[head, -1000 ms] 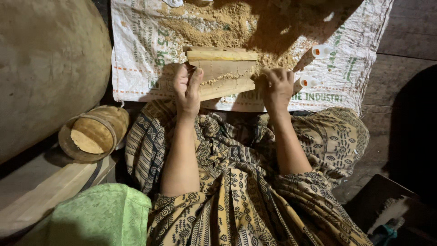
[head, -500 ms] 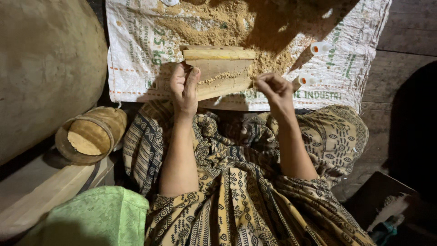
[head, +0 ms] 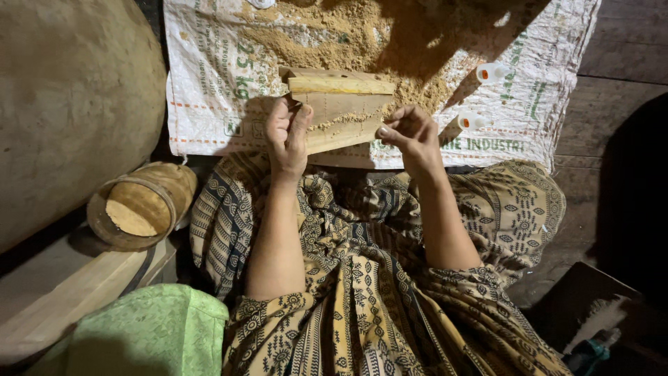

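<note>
Left hand: my left hand (head: 287, 136) lies flat along the left end of the wooden block (head: 341, 111), fingers straight and together, pressing on it rather than curling round it.
Right hand: my right hand (head: 410, 136) is raised just off the block's right end, fingertips (head: 384, 130) drawn in to a pinch; whether anything sits between them I cannot tell, it is too small.
Wooden block: it rests on the white woven sack (head: 209, 90) in front of my knees, a line of tan powder lying in its groove.
Powder heap: a loose sawdust-like pile (head: 327, 35) spreads on the sack just beyond the block.
Nearby: two small white bottles with orange tips (head: 487, 73) to the right; a bamboo cup (head: 139, 205) on its side at my left.
Risk: I think a nudge from my left palm could tilt the block and spill the line of powder; a loose pinch could scatter grains on my patterned cloth (head: 362, 278).
</note>
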